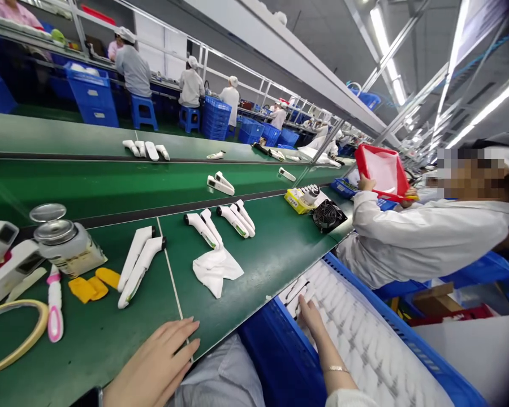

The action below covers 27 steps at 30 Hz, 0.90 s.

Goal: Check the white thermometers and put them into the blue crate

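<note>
My left hand (152,362) lies palm down near the front edge of the green work surface (263,265), its fingers stretched out and holding nothing. To the right and lower, my right hand (311,317) reaches into a blue crate (275,345), fingers extended beside white plastic parts (294,289) with dark strips. Whether the fingertips touch a part is hard to see. Ahead of my left hand is a crumpled white cloth (216,271), touching a pair of white angled housings (204,228) with black ends. Another pair of white housings (141,265) lies to the left.
On the left are a metal-topped bottle (70,249), yellow finger cots (89,287), a pink-and-white tool (55,305) and a tape roll (21,350). A black fan (327,215) sits far right. A co-worker (424,237) there holds a red tray (382,172).
</note>
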Motion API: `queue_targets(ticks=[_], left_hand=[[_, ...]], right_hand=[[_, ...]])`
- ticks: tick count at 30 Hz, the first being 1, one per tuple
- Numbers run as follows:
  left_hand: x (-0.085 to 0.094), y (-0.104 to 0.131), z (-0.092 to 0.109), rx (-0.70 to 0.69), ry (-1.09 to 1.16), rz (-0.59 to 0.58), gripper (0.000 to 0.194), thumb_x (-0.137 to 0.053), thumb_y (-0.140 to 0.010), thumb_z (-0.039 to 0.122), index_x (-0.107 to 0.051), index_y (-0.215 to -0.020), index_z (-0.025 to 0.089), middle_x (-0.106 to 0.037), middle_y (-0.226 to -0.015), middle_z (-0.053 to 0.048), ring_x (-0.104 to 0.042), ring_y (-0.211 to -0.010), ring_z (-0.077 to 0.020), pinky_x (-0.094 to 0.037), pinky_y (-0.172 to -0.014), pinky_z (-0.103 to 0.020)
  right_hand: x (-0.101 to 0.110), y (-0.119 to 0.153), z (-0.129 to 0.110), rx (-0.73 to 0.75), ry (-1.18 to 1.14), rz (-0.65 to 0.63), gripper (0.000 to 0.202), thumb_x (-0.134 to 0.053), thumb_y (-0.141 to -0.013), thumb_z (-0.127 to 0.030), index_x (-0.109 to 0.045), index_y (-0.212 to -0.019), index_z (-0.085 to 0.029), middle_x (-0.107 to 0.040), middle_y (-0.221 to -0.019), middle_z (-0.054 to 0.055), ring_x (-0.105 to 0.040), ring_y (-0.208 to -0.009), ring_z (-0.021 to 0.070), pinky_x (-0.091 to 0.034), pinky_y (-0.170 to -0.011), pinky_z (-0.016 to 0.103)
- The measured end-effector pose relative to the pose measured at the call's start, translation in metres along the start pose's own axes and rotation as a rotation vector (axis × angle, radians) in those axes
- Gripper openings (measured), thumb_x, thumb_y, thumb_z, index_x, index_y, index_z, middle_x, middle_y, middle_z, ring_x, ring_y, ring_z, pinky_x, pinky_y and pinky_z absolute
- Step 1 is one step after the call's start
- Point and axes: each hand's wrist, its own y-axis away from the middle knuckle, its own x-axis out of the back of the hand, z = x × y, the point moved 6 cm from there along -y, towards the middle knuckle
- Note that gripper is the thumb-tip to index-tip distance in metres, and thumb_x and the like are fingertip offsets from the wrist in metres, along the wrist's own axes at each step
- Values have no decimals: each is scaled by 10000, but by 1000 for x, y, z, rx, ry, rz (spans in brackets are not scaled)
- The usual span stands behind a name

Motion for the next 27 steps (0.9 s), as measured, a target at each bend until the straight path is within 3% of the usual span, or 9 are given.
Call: queue_targets(ticks=[5,8,10,13,16,20,23,27], left_hand=[[-2,0,-3,46,102,-24,300,-442,-842,216,-544,-1117,278,-547,-1227,-29,-479,-1152,-214,-427,-940,-327],[-3,0,-2,82,163,-43,301,-416,-839,176,-543,-1097,264,-538,-1232,-36,-470,-1154,-218,-413,-947,-362],[-2,0,-1,100,187,-47,313,-416,-823,146,-540,-1093,244,-542,-1223,-53,-463,-1157,-230,-397,-956,-391],[0,0,-1,124,206,-47,296,-435,-805,139,-550,-1068,208,-549,-1206,-81,-454,-1163,-260,-382,-956,-426],[3,0,-3,154,258,-37,272,-447,-808,171,-555,-1056,197,-544,-1215,-85,-453,-1168,-268,-370,-960,-433],[8,0,-3,159,350,-38,301,-522,-785,229,-539,-1083,192,-526,-1248,-100,-452,-1175,-286,-346,-976,-458],[5,3,-9,181,427,-81,280,-490,-826,255,-545,-1090,182,-509,-1270,-121,-439,-1188,-302,-329,-983,-477],[-25,9,-27,229,728,-99,337,-385,-886,296,-508,-1185,202,-547,-1232,-113,-458,-1182,-253,-329,-994,-409]], right_hand=[[3,16,8,-2,123,-85,312,-495,-873,-415,-583,-793,-127,-599,-701,-10,-575,-598,112,-486,-619,285],[29,15,-12,49,194,13,278,-503,-863,-397,-580,-850,-130,-591,-682,-4,-567,-583,125,-475,-622,304],[51,6,-50,145,227,133,332,-488,-852,-379,-546,-1024,-101,-596,-726,44,-581,-664,184,-460,-677,366],[59,-4,-145,438,209,241,625,-418,-829,-439,-319,-1300,-40,-595,-855,114,-567,-846,274,-424,-762,421],[21,1,-255,772,188,149,649,-444,-802,-473,-299,-1335,-131,-591,-985,85,-552,-924,226,-426,-806,355],[-71,18,-377,1024,280,-63,428,-533,-795,-388,-520,-1178,-196,-569,-1113,69,-527,-1004,196,-429,-826,298],[-139,20,-439,1057,367,-157,372,-583,-805,-316,-535,-1143,-170,-529,-1174,85,-515,-1034,216,-408,-886,382],[-204,13,-486,956,431,-255,277,-560,-850,-298,-544,-1079,-143,-559,-1098,72,-555,-964,212,-453,-832,430]])
